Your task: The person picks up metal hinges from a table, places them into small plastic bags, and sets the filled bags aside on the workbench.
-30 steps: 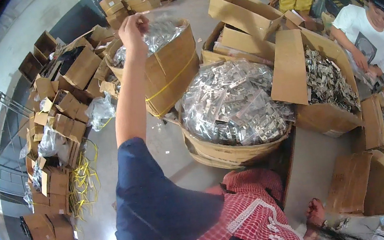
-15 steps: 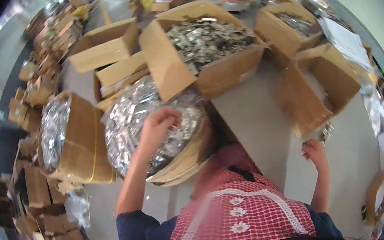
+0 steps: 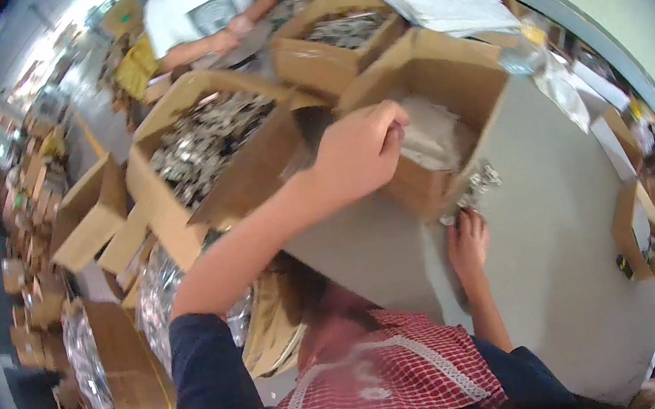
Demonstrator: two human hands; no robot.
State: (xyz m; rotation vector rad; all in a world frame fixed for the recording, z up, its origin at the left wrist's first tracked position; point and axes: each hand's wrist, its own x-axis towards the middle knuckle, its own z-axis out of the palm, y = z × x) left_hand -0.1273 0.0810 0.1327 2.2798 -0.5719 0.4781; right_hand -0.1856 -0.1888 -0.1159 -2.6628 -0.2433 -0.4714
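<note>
My left hand point(image 3: 366, 149), its fingers curled closed, hangs over the near left side of an open cardboard box point(image 3: 424, 57). What it holds, if anything, is hidden. A whitish plastic liner point(image 3: 428, 136) lies inside that box. On the grey tabletop by the box's near corner is a small heap of shiny metal parts point(image 3: 482, 181). My right hand point(image 3: 469, 243) rests at the near edge of this heap with its fingers bent together; whatever is pinched there is too small and blurred to name.
Left of my left forearm stands a large box of metal pieces point(image 3: 206, 142). Behind are another filled box point(image 3: 345, 30), a stack of white papers point(image 3: 450, 5) and a person point(image 3: 213, 15) at work. A bag-lined carton point(image 3: 159, 287) is lower left; a small box point(image 3: 639, 232) lies right.
The view has swung to the right. My left hand has left the bagged metal pieces and come over to the lined box. My right hand has come to the small heap.
</note>
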